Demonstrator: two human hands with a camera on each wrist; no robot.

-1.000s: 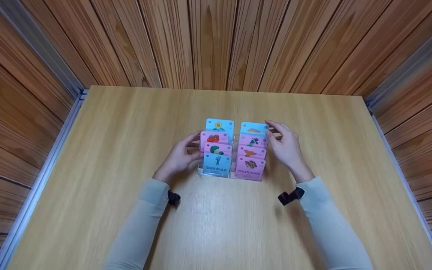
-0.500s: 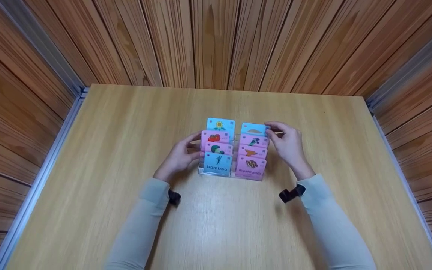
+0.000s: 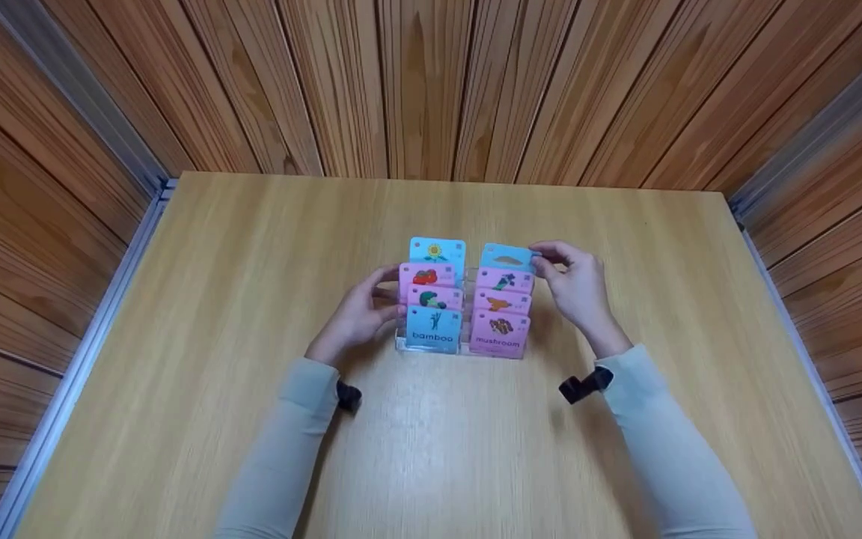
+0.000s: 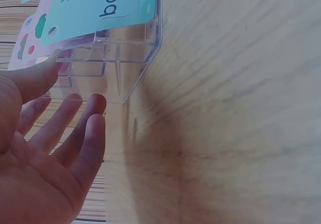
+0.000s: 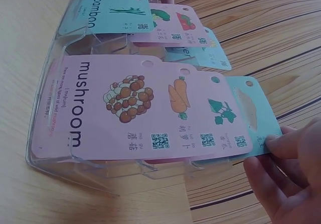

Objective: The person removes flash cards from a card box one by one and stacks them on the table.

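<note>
Hands [image 3: 577, 288] at rounded card [image 3: 507, 257], clear plastic rack [image 4: 131, 44]

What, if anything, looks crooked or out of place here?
The tomato card does: it juts left, toward the left hand, out of line with the sunflower card behind and bamboo card in front.

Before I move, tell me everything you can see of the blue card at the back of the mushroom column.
The blue card has rounded corners, a punched hole near its upper left corner, a brown mound picture and small characters; it looks like thin, stiff paper. Leaning back, it is rearmost in its column at the clear holder, its lower part hidden behind a pink card. The right grip pinches it near the upper right corner, thumb in front. Whether its bottom edge is seated cannot be seen.
</note>
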